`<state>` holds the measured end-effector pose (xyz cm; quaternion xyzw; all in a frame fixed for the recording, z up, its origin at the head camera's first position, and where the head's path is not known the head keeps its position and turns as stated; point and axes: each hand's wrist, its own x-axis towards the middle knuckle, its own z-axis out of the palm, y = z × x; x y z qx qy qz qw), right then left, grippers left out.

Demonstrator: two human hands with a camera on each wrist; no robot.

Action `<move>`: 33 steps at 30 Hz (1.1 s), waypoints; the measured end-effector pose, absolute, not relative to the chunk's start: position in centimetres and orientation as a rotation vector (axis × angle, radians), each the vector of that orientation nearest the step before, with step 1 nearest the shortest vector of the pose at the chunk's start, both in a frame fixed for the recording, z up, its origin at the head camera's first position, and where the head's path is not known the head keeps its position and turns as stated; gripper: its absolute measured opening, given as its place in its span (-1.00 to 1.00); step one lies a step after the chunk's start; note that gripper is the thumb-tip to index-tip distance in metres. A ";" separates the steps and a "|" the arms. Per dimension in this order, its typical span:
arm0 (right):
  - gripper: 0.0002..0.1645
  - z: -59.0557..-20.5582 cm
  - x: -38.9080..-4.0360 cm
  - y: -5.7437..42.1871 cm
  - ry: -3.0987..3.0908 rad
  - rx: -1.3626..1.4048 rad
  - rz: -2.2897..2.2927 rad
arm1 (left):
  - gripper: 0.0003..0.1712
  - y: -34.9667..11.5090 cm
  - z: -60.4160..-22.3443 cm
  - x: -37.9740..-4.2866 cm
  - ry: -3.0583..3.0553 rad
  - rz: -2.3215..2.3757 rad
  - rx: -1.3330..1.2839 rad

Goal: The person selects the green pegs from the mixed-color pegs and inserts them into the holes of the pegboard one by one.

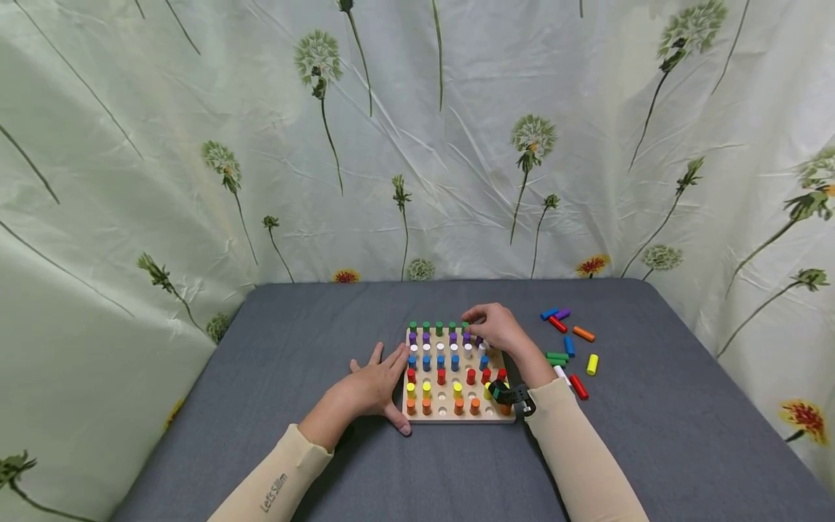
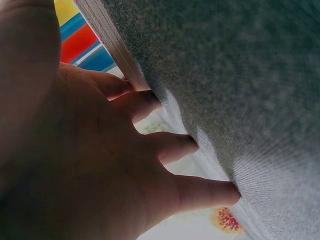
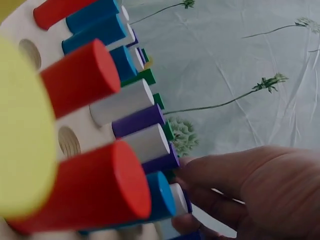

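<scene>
A wooden pegboard (image 1: 443, 420) lies flat on the grey cloth-covered table (image 1: 313, 319), its rows of upright pegs running, from far to near, green, purple, white, blue, red, yellow and orange. Several holes in the nearer rows stand open.

The left hand (image 1: 375, 388) lies at the board's left side, fingers straight and spread, the grip wide and holding nothing. Its fingertips rest on the table and against the board's left edge, with the thumb near the board's near left corner.

The right hand (image 1: 502, 330) reaches over the board's far right part. Its grip is nearly closed, thumb and fingertips bent around a green peg (image 1: 465, 328) in the far row; how firmly it pinches, I cannot tell. A black wrist strap (image 1: 513, 397) hangs over the board's near right part.

To the right of the board, loose pegs lie on their sides: a blue peg (image 1: 549, 314), a purple peg (image 1: 562, 314) and a red peg (image 1: 557, 324) close together by the far right, an orange peg (image 1: 583, 333) and a yellow peg (image 1: 592, 365) farther out. Beyond the board's far side hangs a dandelion-print curtain (image 1: 457, 159).
</scene>
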<state>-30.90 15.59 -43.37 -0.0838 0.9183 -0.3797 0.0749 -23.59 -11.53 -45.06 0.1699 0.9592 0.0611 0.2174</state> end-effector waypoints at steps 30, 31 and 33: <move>-0.54 -36.4 -27.5 23.6 2.788 -0.092 -1.323 | 0.72 -11.4 -44.8 -23.3 2.669 0.175 0.448; -0.53 -36.3 -27.4 23.9 2.780 -0.084 -1.329 | 0.72 -11.4 -44.9 -23.3 2.668 0.176 0.447; -0.52 -36.3 -27.2 24.4 2.774 -0.067 -1.329 | 0.72 -11.3 -44.9 -23.4 2.666 0.174 0.445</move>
